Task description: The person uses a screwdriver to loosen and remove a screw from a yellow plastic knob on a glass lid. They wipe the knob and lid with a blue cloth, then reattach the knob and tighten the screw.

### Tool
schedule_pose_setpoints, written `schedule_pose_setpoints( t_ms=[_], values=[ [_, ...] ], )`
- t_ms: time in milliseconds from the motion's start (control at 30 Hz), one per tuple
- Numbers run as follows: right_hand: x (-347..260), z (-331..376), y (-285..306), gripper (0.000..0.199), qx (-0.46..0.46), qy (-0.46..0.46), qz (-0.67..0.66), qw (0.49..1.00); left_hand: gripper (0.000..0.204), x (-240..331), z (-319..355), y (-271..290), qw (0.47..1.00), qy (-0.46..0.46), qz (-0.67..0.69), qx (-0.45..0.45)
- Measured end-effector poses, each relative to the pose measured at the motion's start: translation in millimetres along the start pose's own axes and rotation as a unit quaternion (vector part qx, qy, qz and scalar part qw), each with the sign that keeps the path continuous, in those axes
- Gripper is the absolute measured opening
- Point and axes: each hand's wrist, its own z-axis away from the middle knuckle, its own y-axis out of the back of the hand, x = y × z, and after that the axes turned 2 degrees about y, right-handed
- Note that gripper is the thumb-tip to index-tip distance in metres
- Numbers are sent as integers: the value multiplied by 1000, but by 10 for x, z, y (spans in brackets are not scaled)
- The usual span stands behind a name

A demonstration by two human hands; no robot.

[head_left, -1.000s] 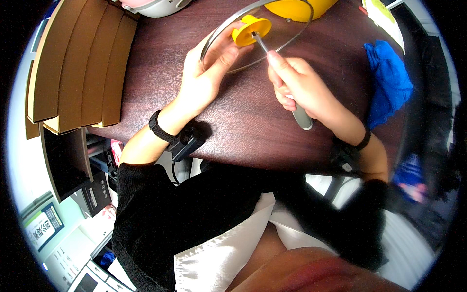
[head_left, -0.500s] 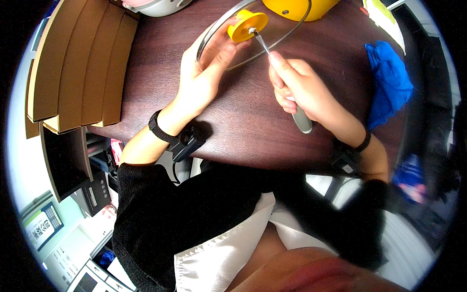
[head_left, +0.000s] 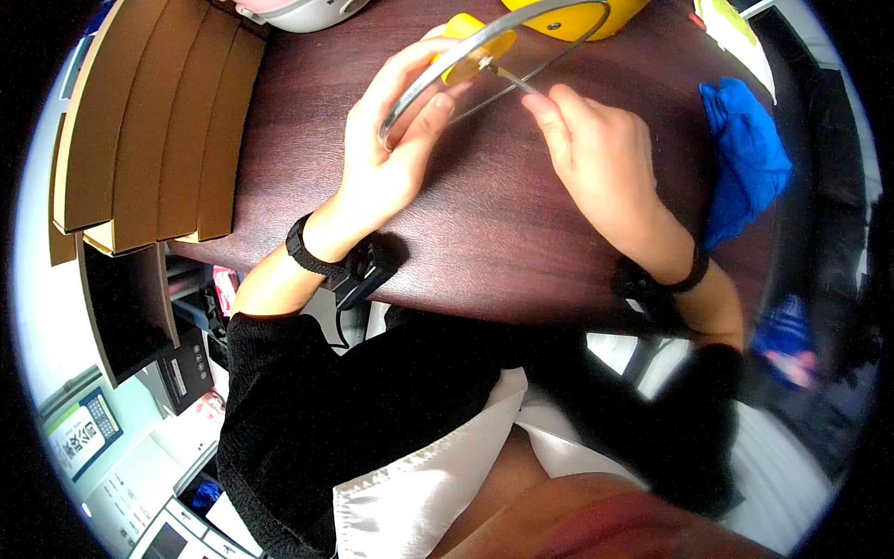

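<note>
1. The left hand (head_left: 391, 154) has its fingers curled closed around the rim of a glass lid (head_left: 494, 56); thumb pressed on the near edge.
2. The right hand (head_left: 601, 154) pinches a thin screwdriver (head_left: 510, 79), fingers clenched on its shaft; tip at the lid's yellow knob (head_left: 475, 47).
3. The screwdriver's long axis runs up-left; the lid tilts, raised above the dark surface (head_left: 484, 224); a blue cloth (head_left: 745, 158) lies to the right.

A dark reddish-brown wooden table (head_left: 484, 233) holds a crumpled blue cloth (head_left: 745, 158) at its right side and a stack of flat brown cardboard pieces (head_left: 140, 130) at its left. At the far edge sit a rounded yellow object (head_left: 577, 19) and what looks like a pale grey appliance (head_left: 298, 11), both cut off by the frame.
</note>
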Motion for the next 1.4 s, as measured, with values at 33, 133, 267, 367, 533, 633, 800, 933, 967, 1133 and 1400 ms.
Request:
schedule_pose_setpoints(
  t_ms=[33,133,267,367,533,633,800,933,967,1133,1400],
  values=[
    [-1,0,12,34,0,4,26,1000,39,6,-2,-6,1000,8,9,3],
    [-2,-34,82,37,-7,10,78,997,39,22,-24,-1,1000,8,6,4],
    [67,-67,121,41,-42,-22,-23,999,39,31,-32,10,998,-4,-57,15],
    [100,-40,32,46,-107,-83,-253,958,39,6,-64,5,999,8,11,52],
    [40,-44,44,53,-289,-310,-550,719,38,-4,-55,-15,999,7,23,37],
    [39,-28,0,53,-290,-318,-595,679,38,21,-52,-41,999,10,32,30],
    [30,-36,24,52,-286,-325,-599,674,38,6,-47,-27,999,13,38,26],
    [23,-41,47,52,-285,-335,-595,673,38,-8,-47,-11,998,25,45,24],
    [20,-41,39,52,-285,-330,-593,677,37,-14,-46,-4,998,29,48,24],
    [22,-35,14,52,-283,-327,-592,680,37,-25,-42,-1,997,31,59,24],
    [122,-18,-15,46,-53,-16,-61,997,36,13,-33,-19,999,28,4,24]
  ],
)
